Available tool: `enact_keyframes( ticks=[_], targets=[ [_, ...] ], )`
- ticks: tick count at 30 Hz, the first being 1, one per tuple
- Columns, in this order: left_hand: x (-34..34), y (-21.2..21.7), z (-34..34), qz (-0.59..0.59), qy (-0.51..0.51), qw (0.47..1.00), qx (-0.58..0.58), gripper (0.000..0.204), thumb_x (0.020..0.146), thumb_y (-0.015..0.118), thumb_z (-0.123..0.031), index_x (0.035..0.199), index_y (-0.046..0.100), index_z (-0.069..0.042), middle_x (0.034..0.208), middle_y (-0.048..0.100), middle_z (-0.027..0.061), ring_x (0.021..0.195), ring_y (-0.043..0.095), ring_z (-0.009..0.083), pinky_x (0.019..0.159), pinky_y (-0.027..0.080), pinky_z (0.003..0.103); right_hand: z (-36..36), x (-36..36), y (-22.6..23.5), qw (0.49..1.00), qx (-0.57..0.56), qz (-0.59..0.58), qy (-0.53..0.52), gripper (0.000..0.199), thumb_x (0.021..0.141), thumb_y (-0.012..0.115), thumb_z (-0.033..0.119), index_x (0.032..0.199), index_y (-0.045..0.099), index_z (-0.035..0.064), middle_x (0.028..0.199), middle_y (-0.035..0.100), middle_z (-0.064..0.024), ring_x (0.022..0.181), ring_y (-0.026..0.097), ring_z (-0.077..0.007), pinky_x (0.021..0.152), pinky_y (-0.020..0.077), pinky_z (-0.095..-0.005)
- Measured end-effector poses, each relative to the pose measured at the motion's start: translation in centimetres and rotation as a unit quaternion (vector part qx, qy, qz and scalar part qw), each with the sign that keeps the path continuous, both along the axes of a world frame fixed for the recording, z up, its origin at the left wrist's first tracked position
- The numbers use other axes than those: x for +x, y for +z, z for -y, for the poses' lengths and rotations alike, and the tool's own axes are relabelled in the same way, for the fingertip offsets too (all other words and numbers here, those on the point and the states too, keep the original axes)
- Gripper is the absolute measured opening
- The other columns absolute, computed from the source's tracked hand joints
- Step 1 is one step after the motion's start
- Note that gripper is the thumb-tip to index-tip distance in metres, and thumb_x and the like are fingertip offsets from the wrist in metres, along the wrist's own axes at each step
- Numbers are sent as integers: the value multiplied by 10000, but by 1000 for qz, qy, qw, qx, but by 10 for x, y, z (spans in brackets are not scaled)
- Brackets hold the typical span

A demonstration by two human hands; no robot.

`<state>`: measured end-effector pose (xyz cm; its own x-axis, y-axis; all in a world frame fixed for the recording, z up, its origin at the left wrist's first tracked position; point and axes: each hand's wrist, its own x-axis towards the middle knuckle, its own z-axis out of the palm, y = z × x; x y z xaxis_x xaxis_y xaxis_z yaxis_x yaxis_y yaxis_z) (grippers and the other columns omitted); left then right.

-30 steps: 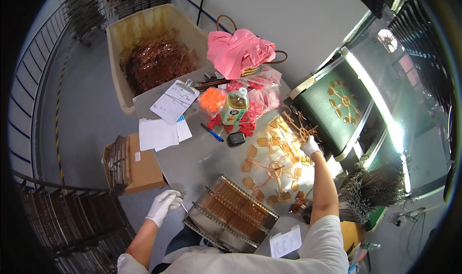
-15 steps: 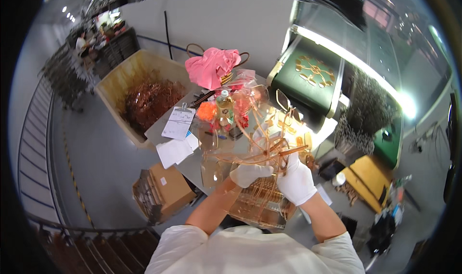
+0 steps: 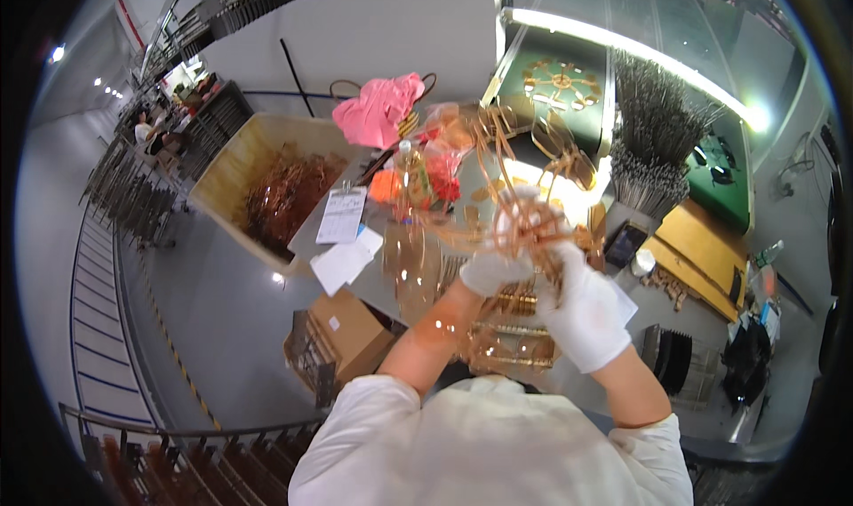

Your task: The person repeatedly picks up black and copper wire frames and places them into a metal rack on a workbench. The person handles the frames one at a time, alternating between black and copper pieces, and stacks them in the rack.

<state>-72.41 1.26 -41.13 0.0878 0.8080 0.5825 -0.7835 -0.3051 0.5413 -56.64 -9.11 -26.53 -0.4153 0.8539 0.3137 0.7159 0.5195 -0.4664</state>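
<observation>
Head view: both hands are raised above the grey work table (image 3: 569,377), each in a white glove; the left hand (image 3: 494,270) is clenched around the lower part of a tangled copper-coloured wire frame piece (image 3: 524,217), and the right hand (image 3: 582,315) grips the same piece from the right side — the two gloves sit just beside each other; the wire piece stands between the hands and the camera's centre, its thin loops spreading upward over the table. Below the hands lies a rectangular metal rack filled with copper-coloured parts (image 3: 506,346), partly hidden by the forearms. To the left of the hands: white paper sheets (image 3: 345,262), a clipboard with a printed form (image 3: 341,215), a brown cardboard box (image 3: 351,335) on the floor, and a large beige tub holding copper wire pieces (image 3: 280,191). Behind the table — a pink cloth (image 3: 378,111); to the right, a bundle of thin grey metal rods (image 3: 653,142) and a green panel bearing gold ring shapes (image 3: 555,84).
</observation>
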Motion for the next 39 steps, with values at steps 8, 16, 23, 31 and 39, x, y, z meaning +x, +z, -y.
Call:
enact_keyframes(
  ticks=[8, 16, 23, 31, 39],
  targets=[
    [-11, 58, 16, -100, 138, 984, 52, 586, 851, 783, -53, 1357, 488, -46, 1201, 646, 112, 1098, 682, 237, 955, 603, 398, 35, 15, 14, 965, -21, -87, 246, 808, 788, 819, 214, 1484, 451, 38, 1199, 653, -220, 1089, 628, -400, 921, 506, -471],
    [-31, 93, 22, -683, 326, 653, 25, 743, 692, 878, -330, 1285, 514, -70, 1143, 632, 189, 1094, 663, 337, 961, 550, 414, 1, 5, -63, 979, 34, 139, 149, 277, 889, 655, 188, 1134, 573, 89, 706, 648, -104, 668, 687, -389, 603, 536, -477],
    [-83, 133, 69, -800, 312, 510, 56, 826, 688, 842, -186, 1437, 500, -119, 1249, 569, 186, 1119, 632, 392, 950, 550, 455, 15, 85, 3, 965, 80, -188, 167, 136, 1026, 493, 193, 981, 537, 72, 708, 609, -66, 680, 669, -222, 578, 523, -380],
    [-35, 158, 90, -838, 301, 355, 284, 622, 776, 746, -101, 1348, 552, -251, 1264, 563, 156, 1107, 648, 319, 693, 621, 383, -59, 85, -49, 564, -577, -517, 286, 993, 819, 578, 831, 1428, 518, 49, 1083, 676, -141, 962, 661, -255, 873, 531, -438],
    [-33, 178, 108, -877, 101, 424, 203, 365, 914, 687, -175, 1242, 546, -105, 1209, 611, 153, 1057, 659, 371, 791, 593, 464, -45, 88, 32, 845, -369, 49, 384, 186, 846, 729, 78, 1022, 678, 47, 925, 647, -37, 816, 614, -147, 725, 497, -269]
  ],
)
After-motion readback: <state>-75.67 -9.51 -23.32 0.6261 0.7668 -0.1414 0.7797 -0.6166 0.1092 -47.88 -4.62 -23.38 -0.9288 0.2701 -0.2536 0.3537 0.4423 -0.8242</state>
